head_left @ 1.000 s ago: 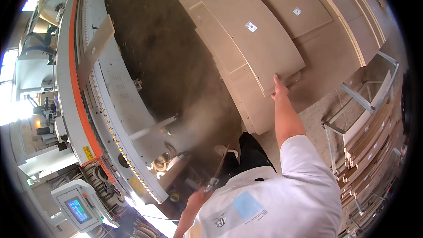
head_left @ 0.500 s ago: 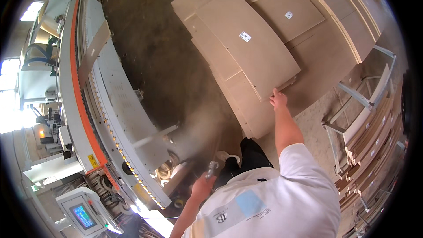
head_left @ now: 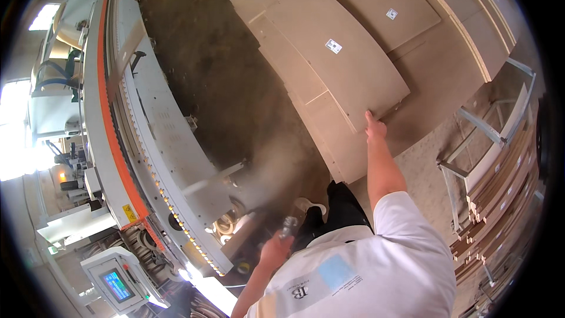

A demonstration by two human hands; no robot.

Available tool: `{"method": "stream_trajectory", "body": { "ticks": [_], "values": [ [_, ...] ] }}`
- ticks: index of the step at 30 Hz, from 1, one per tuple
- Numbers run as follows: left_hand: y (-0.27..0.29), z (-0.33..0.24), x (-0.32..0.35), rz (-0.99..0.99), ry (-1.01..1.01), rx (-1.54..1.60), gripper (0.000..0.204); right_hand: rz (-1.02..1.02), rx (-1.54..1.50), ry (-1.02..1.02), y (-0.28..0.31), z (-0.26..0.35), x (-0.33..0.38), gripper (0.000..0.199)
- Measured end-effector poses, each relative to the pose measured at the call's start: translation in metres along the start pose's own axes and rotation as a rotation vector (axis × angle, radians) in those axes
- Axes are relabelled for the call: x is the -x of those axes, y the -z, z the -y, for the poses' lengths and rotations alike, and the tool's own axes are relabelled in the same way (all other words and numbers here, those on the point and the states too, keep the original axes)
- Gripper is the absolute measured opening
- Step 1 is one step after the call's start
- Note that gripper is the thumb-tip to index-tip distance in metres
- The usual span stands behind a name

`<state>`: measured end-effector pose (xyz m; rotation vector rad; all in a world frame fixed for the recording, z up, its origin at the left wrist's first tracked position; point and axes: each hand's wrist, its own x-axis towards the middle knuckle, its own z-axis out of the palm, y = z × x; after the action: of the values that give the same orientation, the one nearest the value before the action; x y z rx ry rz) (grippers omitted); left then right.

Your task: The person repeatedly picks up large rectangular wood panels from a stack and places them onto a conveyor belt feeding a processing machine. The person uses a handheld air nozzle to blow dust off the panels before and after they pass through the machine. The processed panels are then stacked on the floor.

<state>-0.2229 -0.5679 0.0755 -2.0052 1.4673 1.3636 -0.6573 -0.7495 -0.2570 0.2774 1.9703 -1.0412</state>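
Observation:
My right hand [head_left: 375, 126] grips the near edge of a brown board panel [head_left: 344, 62], with its thumb on the top face and the other fingers curled at the edge, partly hidden. This panel carries a white label [head_left: 333, 46] and rests tilted over other boards in the stack. My left hand [head_left: 274, 251] is closed around a silver metal tool [head_left: 288, 227], held low beside my leg; most of the tool is covered by the fingers, so its exact kind is unclear.
On the left runs a long machine [head_left: 118, 159] with an orange stripe and a narrow strip [head_left: 126, 53] on it. Its control screen [head_left: 116, 284] is lit. Beside the stack at right stand a metal frame [head_left: 479, 126] and piled boards [head_left: 500, 212]. Haze blurs the floor.
My right hand's thumb has come further over the panel's top face. The strip on the machine has slid away along it, revealing a black part. The whole view has shifted slightly.

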Motion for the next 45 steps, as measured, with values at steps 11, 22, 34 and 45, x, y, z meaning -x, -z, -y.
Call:
{"method": "stream_trajectory", "body": {
  "ticks": [11,22,34,45],
  "values": [
    [-0.002,0.023,-0.01,0.096,-0.258,-0.234,0.048,0.261,-0.43,-0.1,0.103,-0.042,0.021,0.046],
    [0.001,0.087,-0.023,0.429,-0.055,0.489,0.036,0.722,-0.779,0.136,0.155,0.003,0.218,0.043],
    [-0.031,0.192,-0.017,0.669,-0.248,0.236,0.029,0.908,-0.517,0.129,0.216,-0.083,0.349,0.05],
    [-0.023,0.378,0.065,-0.297,-0.221,1.914,0.039,1.167,-0.04,-0.027,0.171,-0.119,0.464,0.073]
  ]
}}
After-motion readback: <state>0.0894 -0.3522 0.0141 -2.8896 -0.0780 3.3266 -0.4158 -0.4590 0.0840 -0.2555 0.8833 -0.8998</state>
